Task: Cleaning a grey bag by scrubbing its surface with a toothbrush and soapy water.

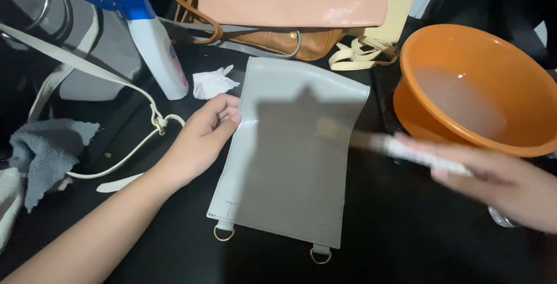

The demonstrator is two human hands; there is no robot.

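Left hand (200, 139) fingers press flat, gripping nothing, on the left edge of the grey bag (296, 156) at frame centre. Right hand (505, 182), lower right, clasps a blurred brush (377, 143) over it: scrubbing underway, needing steady pinning, judging by the orange basin (522, 139) of water beside.

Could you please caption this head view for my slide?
Left hand steadies grey bag; right hand brushes it.
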